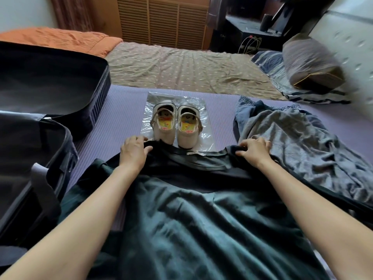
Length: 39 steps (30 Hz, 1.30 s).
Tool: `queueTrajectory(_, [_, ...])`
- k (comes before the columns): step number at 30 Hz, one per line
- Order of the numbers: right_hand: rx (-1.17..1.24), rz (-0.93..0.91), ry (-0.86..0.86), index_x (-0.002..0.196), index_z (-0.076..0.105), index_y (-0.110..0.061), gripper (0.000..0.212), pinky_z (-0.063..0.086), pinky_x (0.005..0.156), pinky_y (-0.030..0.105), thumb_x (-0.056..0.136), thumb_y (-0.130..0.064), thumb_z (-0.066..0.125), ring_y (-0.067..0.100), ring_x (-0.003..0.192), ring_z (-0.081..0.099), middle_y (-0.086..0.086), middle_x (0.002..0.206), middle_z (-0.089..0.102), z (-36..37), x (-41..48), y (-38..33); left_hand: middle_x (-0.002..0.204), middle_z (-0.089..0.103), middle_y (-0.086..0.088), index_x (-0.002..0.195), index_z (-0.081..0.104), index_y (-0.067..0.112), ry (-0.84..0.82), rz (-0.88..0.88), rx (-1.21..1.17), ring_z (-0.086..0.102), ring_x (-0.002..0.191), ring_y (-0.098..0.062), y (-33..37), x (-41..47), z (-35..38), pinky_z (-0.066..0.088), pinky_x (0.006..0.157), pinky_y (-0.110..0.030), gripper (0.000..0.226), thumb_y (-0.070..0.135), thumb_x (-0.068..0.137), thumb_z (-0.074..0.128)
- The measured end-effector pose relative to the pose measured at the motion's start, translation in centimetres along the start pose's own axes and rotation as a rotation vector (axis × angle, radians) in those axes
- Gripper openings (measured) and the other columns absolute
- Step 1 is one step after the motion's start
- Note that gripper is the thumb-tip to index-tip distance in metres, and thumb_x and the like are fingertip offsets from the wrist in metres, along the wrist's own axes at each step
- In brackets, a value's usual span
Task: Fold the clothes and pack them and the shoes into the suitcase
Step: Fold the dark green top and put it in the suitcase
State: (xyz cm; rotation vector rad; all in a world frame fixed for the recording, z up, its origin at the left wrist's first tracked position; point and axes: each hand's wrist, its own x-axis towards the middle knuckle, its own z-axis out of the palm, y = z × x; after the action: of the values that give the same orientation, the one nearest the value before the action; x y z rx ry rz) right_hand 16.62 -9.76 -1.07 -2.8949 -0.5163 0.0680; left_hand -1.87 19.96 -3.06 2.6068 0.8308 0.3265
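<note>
On purple mat (125,110) right in front, held dark green shirt (181,209) spread flat, collar toward shoes (186,138) on clear plastic bag (203,126); gripped one shoulder with left hand (134,151), fingers curled over the edge, and pinched the other with right hand (254,150). Judged it light, limp, a bit slick-looking, no shape of its own, so best taken at shoulders or hem corners, never mid-panel. Noted open suitcase (96,106) at left, crumpled grey-blue clothes (292,138) at right, not yet folded.
</note>
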Motion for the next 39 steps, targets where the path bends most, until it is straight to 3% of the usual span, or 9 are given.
queueTrajectory(2, [0.139,-0.017,0.075,0.1,0.07,-0.026,0.021,0.019,0.096,0.031,0.081,-0.036,0.07,0.027,0.121,0.042,0.009,0.109,0.066,0.2,0.0,0.1,0.123,0.055,-0.016,0.127,0.053,0.008,0.0,-0.001,0.008,0.043,0.118,-0.033,0.1,0.4,0.2,0.032,0.097,-0.039,0.04,0.028,0.092,0.058])
queueTrajectory(7, [0.37,-0.025,-0.007,0.081,0.066,-0.032,0.014,0.032,0.104,0.045,0.075,-0.038,0.077,0.017,0.1,0.061,-0.002,0.089,0.071,0.3,-0.2,-0.3,0.113,0.056,-0.019,0.111,0.065,0.009,0.021,-0.042,-0.018,0.043,0.114,-0.035,-0.3,0.8,0.2,0.035,0.095,-0.04,0.028,0.026,0.089,0.063])
queueTrajectory(10, [0.47,-0.03,0.11,0.072,0.063,-0.031,0.015,0.037,0.101,0.049,0.074,-0.028,0.078,0.021,0.09,0.064,-0.006,0.075,0.065,0.2,0.1,-0.7,0.111,0.055,-0.018,0.108,0.065,0.006,0.126,-0.048,-0.101,0.046,0.11,-0.036,-0.1,0.4,-0.3,0.037,0.091,-0.042,0.025,0.023,0.091,0.06])
queueTrajectory(15, [0.55,0.051,0.474,0.088,0.07,-0.023,0.01,0.036,0.101,0.046,0.078,-0.027,0.073,0.026,0.096,0.062,0.003,0.086,0.07,-2.4,1.5,-2.3,0.102,0.065,-0.021,0.109,0.058,0.006,0.302,-0.073,-0.159,0.059,0.095,-0.041,0.8,0.8,-2.3,0.043,0.076,-0.043,0.022,0.022,0.096,0.051])
queueTrajectory(19, [0.534,0.024,0.534,0.091,0.071,-0.022,0.012,0.041,0.096,0.046,0.08,-0.027,0.071,0.03,0.098,0.061,0.004,0.089,0.071,-3.0,3.1,-3.6,0.103,0.063,-0.024,0.109,0.057,0.005,0.354,-0.109,-0.127,0.057,0.097,-0.042,0.7,2.1,-3.6,0.041,0.076,-0.043,0.021,0.019,0.097,0.048])
queueTrajectory(22, [0.462,0.019,0.582,0.097,0.07,-0.021,0.016,0.037,0.094,0.039,0.083,-0.028,0.068,0.029,0.104,0.057,0.007,0.097,0.07,-3.0,4.1,-4.9,0.106,0.062,-0.025,0.109,0.057,0.003,0.382,-0.133,-0.091,0.056,0.101,-0.043,-0.1,3.0,-4.4,0.042,0.08,-0.045,0.021,0.019,0.096,0.05])
queueTrajectory(30, [0.273,0.026,0.411,0.107,0.068,-0.018,0.021,0.026,0.098,0.035,0.089,-0.027,0.063,0.029,0.116,0.046,0.009,0.108,0.068,0.2,3.7,-4.8,0.116,0.058,-0.018,0.117,0.057,0.006,0.262,-0.062,-0.038,0.044,0.114,-0.037,0.0,1.8,-2.0,0.036,0.092,-0.044,0.038,0.031,0.089,0.062])
queueTrajectory(35, [0.233,0.007,0.378,0.128,0.056,-0.016,0.048,0.027,0.1,0.037,0.084,-0.03,0.069,0.03,0.12,0.045,0.008,0.123,0.061,0.3,1.8,-2.7,0.134,0.042,-0.021,0.129,0.047,0.004,0.245,0.031,-0.036,0.034,0.125,-0.036,2.1,-1.7,-1.2,0.029,0.103,-0.044,0.047,0.029,0.09,0.059])
queueTrajectory(39, [0.181,-0.031,0.392,0.131,0.052,-0.012,0.057,0.027,0.103,0.041,0.082,-0.035,0.069,0.032,0.123,0.042,0.009,0.133,0.055,-0.4,-1.9,0.2,0.156,0.009,-0.019,0.145,0.03,0.011,0.012,0.104,0.022,0.003,0.145,-0.03,3.7,-6.8,0.7,0.001,0.116,-0.043,0.061,0.04,0.094,0.049])
